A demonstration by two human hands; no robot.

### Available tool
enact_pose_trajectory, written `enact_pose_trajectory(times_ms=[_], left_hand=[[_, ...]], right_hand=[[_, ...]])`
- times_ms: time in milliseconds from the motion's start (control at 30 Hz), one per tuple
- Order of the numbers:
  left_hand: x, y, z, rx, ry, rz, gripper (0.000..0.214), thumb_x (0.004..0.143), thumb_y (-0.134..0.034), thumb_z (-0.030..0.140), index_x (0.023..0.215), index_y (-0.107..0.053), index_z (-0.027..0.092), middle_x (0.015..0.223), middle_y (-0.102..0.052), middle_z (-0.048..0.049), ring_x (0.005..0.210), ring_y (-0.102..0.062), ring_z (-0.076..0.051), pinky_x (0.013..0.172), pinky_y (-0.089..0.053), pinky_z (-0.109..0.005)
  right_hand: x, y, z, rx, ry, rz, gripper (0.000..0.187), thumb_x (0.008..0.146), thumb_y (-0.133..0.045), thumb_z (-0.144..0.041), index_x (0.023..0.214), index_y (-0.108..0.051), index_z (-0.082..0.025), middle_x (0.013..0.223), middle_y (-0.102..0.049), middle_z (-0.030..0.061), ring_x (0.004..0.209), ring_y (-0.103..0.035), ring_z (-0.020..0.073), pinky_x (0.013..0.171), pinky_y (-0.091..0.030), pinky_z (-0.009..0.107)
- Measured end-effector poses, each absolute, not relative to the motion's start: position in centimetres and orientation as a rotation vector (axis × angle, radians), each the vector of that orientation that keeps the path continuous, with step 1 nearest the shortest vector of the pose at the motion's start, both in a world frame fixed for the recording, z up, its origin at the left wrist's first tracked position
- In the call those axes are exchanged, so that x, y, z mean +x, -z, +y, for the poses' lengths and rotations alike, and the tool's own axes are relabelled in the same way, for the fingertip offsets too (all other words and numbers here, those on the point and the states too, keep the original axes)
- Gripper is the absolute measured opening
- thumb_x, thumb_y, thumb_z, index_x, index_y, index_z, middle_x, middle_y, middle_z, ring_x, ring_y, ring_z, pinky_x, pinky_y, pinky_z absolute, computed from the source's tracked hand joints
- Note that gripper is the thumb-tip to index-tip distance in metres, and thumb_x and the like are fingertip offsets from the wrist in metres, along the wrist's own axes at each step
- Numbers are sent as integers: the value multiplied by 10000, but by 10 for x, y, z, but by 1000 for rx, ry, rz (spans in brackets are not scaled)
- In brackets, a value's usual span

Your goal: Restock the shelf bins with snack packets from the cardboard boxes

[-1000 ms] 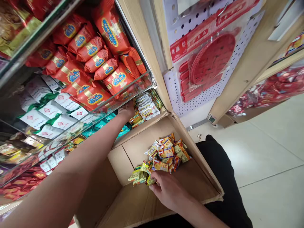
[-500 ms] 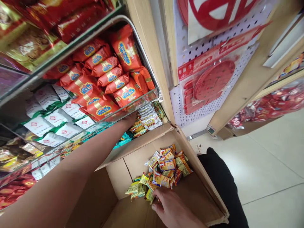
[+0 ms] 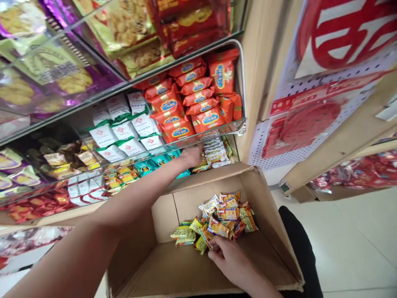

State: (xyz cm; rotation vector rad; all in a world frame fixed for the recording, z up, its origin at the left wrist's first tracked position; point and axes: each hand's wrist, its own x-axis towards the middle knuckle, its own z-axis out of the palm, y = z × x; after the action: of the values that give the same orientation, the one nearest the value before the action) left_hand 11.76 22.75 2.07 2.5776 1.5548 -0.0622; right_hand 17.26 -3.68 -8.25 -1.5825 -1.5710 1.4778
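My left hand [image 3: 192, 155] reaches into the lower shelf, under the clear front edge of the tier above. It is beside a row of small white snack packets [image 3: 216, 156] and near teal packets [image 3: 148, 166]; its fingers are blurred and partly hidden. Inside an open cardboard box [image 3: 133, 265], my right hand [image 3: 230, 258] is closed at the near side of a pile of small snack packets [image 3: 228, 213]. Its thumb and fingers pinch an orange packet [image 3: 206, 236] at the pile's edge. Yellow-green packets [image 3: 185, 234] lie to the left of it.
Red-orange packets [image 3: 203, 91] and white-and-green packets [image 3: 124, 130] fill the tier above. A wooden shelf post [image 3: 257, 62] and a pegboard with red hanging packs [image 3: 310, 124] stand to the right. A dark-clothed leg [image 3: 299, 244] is beside the box on the tiled floor.
The view has swung left, so shelf and box appear further right and more of the shelf shows. My left hand has come partly out from behind the shelf edge. My right hand stays at the pile.
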Motion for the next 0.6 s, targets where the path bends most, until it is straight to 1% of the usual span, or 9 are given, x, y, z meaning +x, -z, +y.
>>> enact_pose_trajectory(times_ms=[67,133,200,267,333,400,433,500,600], left_hand=[[95,-39,186,2670,42,1236,394,738,-471,182,1131,-500,163,1232,-482,-95,1151,-413,-237,962,-327,-338],[63,-55,139,2669,-56,926,356,808,-356,188,1133,-501,185,1192,-514,-75,1126,-435,-197,977,-316,-353],[26,-58,94,2623,-71,715,328,805,-372,222,1088,-536,215,1130,-553,-69,1089,-457,-205,968,-327,-373],[-7,-42,60,2521,77,580,312,787,-410,223,1059,-562,233,1046,-594,-73,1038,-490,-210,949,-346,-367],[-33,-8,42,2431,111,749,379,779,-401,173,1142,-501,217,1105,-560,-96,1066,-472,-210,947,-349,-365],[-50,36,39,2332,166,991,580,708,-509,179,1266,-352,207,1300,-398,-101,1201,-340,-234,992,-300,-380],[-55,57,42,2283,263,1064,665,658,-581,214,1274,-333,190,1332,-350,-113,1228,-297,-257,1003,-281,-393],[-61,90,49,2226,421,1160,741,575,-663,247,1248,-368,157,1311,-360,-141,1204,-323,-291,976,-312,-389],[-63,114,56,2196,501,1204,702,528,-689,235,1184,-443,189,1265,-397,-123,1120,-422,-291,917,-365,-364]], right_hand=[[173,84,-37,-1583,-1476,-1573,197,746,-457,-238,881,-587,-176,894,-628,57,829,-567,179,733,-406,280],[173,87,-38,-1567,-1471,-1575,197,756,-450,-254,874,-583,-169,896,-631,60,830,-569,183,743,-406,292],[172,93,-39,-1553,-1469,-1568,198,763,-448,-273,867,-579,-168,893,-632,57,828,-570,186,745,-409,301],[171,99,-41,-1542,-1468,-1561,191,764,-455,-287,854,-577,-170,888,-632,52,820,-570,187,745,-411,309],[170,103,-43,-1536,-1474,-1549,190,767,-459,-302,845,-575,-173,872,-634,46,807,-572,186,745,-413,318],[170,106,-45,-1523,-1482,-1537,203,770,-460,-323,848,-575,-175,872,-633,46,809,-574,189,746,-413,327],[170,106,-46,-1516,-1484,-1531,212,771,-461,-334,854,-576,-177,874,-633,47,812,-574,192,745,-413,331],[170,107,-47,-1498,-1487,-1522,220,766,-470,-348,851,-580,-178,860,-632,49,802,-575,195,733,-416,332],[169,109,-48,-1500,-1453,-1509,230,765,-472,-363,823,-582,-169,817,-628,50,766,-572,191,698,-422,319]])
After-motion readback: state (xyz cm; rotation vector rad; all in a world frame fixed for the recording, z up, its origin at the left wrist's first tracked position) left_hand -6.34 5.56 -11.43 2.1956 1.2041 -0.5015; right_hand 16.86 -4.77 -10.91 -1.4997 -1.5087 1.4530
